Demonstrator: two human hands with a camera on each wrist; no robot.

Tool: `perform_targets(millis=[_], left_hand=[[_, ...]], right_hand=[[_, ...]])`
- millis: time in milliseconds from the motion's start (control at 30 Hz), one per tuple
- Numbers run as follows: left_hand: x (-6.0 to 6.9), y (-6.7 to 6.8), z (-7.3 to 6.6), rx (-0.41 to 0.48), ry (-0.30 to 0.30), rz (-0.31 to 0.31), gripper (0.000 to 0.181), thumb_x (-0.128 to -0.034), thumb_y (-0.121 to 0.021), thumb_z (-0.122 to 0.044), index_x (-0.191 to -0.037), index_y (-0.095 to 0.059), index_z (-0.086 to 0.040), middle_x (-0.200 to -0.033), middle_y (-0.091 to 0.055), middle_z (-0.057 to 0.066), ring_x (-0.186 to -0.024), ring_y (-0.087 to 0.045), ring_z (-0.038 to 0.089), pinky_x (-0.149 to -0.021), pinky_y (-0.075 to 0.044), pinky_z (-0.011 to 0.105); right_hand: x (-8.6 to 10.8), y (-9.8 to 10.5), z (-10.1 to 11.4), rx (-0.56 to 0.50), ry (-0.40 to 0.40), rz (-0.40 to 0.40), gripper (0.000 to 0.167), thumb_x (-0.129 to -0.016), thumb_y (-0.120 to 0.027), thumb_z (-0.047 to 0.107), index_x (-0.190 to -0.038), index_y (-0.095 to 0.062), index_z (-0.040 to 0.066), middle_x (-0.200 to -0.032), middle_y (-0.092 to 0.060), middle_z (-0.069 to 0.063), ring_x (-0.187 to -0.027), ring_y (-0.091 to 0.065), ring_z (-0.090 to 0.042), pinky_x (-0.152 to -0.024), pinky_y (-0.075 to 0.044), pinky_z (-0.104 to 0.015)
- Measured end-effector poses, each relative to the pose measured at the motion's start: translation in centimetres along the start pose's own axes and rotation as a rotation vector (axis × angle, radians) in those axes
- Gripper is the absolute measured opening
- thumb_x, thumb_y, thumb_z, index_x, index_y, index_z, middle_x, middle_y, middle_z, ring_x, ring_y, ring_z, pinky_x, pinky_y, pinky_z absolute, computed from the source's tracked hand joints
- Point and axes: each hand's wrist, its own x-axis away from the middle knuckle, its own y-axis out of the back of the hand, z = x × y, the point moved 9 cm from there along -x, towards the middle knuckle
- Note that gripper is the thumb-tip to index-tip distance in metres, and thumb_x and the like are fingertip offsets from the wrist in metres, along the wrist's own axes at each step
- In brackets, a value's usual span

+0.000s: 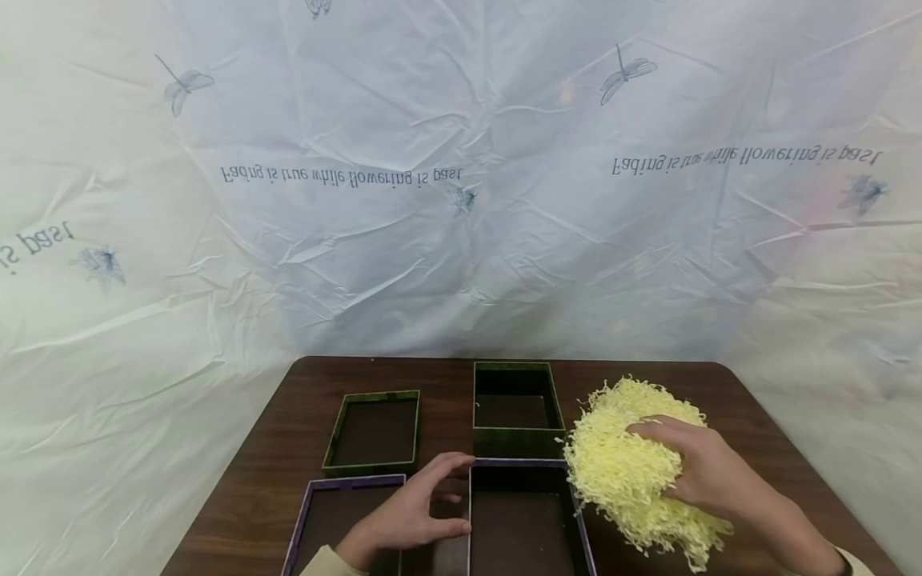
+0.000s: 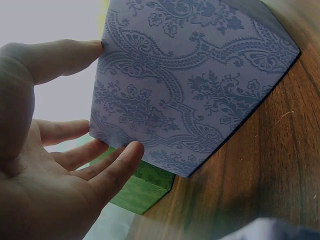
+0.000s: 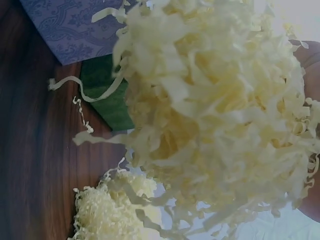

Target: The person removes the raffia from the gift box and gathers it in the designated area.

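My right hand grips a big clump of pale yellow shredded paper, held up just right of the purple box; in the right wrist view the clump hides most of the fingers. The open purple box stands at the front middle, its inside dark and bare. Against its left side, my left hand rests with fingers spread and loosely bent. The left wrist view shows those fingertips touching the box's patterned wall. Another heap of shredded paper lies on the table beyond the held clump.
Behind the purple box stands an open green box. To the left lie a shallow green lid and a shallow purple lid, both with open sides up. A white printed curtain hangs past the brown table's far edge.
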Motion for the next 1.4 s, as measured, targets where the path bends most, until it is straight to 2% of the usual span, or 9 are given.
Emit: perform_targets(millis=[167, 267, 367, 700, 900, 1033, 1133, 1400], left_hand=[[0.0, -0.1, 0.0, 0.011, -0.002, -0.004, 0.075, -0.0893, -0.072, -0.021, -0.151, -0.032, -0.012, -0.151, -0.033, 0.008, -0.132, -0.043, 0.036, -0.096, -0.053, 0.033], [0.0, -0.1, -0.2, 0.006, -0.018, -0.006, 0.075, -0.0888, -0.073, -0.022, -0.151, -0.032, -0.011, -0.150, -0.034, 0.009, -0.132, -0.043, 0.038, -0.096, -0.052, 0.033], [0.0, 0.0, -0.4, -0.003, -0.028, -0.014, 0.075, -0.0882, -0.074, -0.023, -0.150, -0.033, -0.013, -0.150, -0.034, 0.008, -0.131, -0.043, 0.038, -0.096, -0.052, 0.032], [-0.1, 0.0, -0.6, -0.006, -0.018, -0.014, 0.073, -0.0882, -0.074, -0.021, -0.149, -0.034, -0.016, -0.150, -0.034, 0.006, -0.132, -0.044, 0.035, -0.097, -0.052, 0.030], [0.0, 0.1, -0.5, -0.020, -0.025, -0.019, 0.075, -0.0877, -0.075, -0.026, -0.150, -0.034, -0.014, -0.150, -0.035, 0.006, -0.131, -0.045, 0.034, -0.097, -0.052, 0.030], [0.0, 0.2, -0.5, -0.023, -0.026, -0.024, 0.076, -0.0871, -0.075, -0.024, -0.150, -0.034, -0.013, -0.150, -0.034, 0.006, -0.132, -0.044, 0.034, -0.097, -0.052, 0.031], [0.0, 0.2, -0.6, -0.025, -0.029, -0.028, 0.075, -0.0868, -0.075, -0.020, -0.149, -0.034, -0.013, -0.150, -0.034, 0.007, -0.132, -0.044, 0.034, -0.097, -0.052, 0.031], [0.0, 0.2, -0.7, -0.024, -0.041, -0.025, 0.072, -0.0883, -0.074, -0.019, -0.149, -0.035, -0.014, -0.149, -0.036, 0.008, -0.130, -0.046, 0.035, -0.096, -0.052, 0.032]], right_hand=[[0.8, -0.1, -0.8, -0.005, -0.017, 0.004, 0.092, -0.032, -0.083, -0.012, -0.120, -0.066, 0.012, -0.112, -0.067, -0.017, -0.097, -0.064, -0.025, -0.048, -0.042, -0.009], [1.3, -0.1, -1.1, 0.026, -0.017, -0.003, 0.093, -0.030, -0.085, -0.009, -0.119, -0.066, 0.012, -0.110, -0.068, -0.016, -0.098, -0.064, -0.015, -0.054, -0.049, -0.014], [1.6, -0.1, -1.5, 0.048, -0.027, -0.006, 0.094, -0.029, -0.088, -0.006, -0.118, -0.067, 0.012, -0.110, -0.068, -0.014, -0.106, -0.060, -0.005, -0.059, -0.054, -0.020], [3.1, 0.0, -2.8, 0.099, -0.080, 0.008, 0.092, -0.030, -0.091, 0.001, -0.117, -0.068, 0.014, -0.111, -0.069, -0.010, -0.106, -0.057, 0.001, -0.062, -0.056, -0.024], [4.1, -0.1, -3.5, 0.085, -0.065, -0.009, 0.092, -0.026, -0.093, 0.003, -0.115, -0.068, 0.013, -0.111, -0.068, 0.000, -0.107, -0.052, 0.009, -0.059, -0.055, -0.023], [4.5, 0.0, -3.7, 0.082, -0.053, -0.002, 0.093, -0.026, -0.093, 0.005, -0.115, -0.068, 0.013, -0.113, -0.067, 0.006, -0.113, -0.042, 0.017, -0.060, -0.056, -0.025], [4.8, -0.1, -3.8, 0.081, -0.062, 0.013, 0.092, -0.027, -0.093, 0.006, -0.116, -0.068, 0.013, -0.114, -0.067, 0.005, -0.114, -0.040, 0.018, -0.061, -0.056, -0.026], [5.8, -0.6, -4.2, 0.048, -0.079, 0.081, 0.091, -0.032, -0.091, 0.003, -0.119, -0.066, 0.015, -0.114, -0.067, -0.001, -0.107, -0.053, 0.006, -0.056, -0.048, -0.018]])
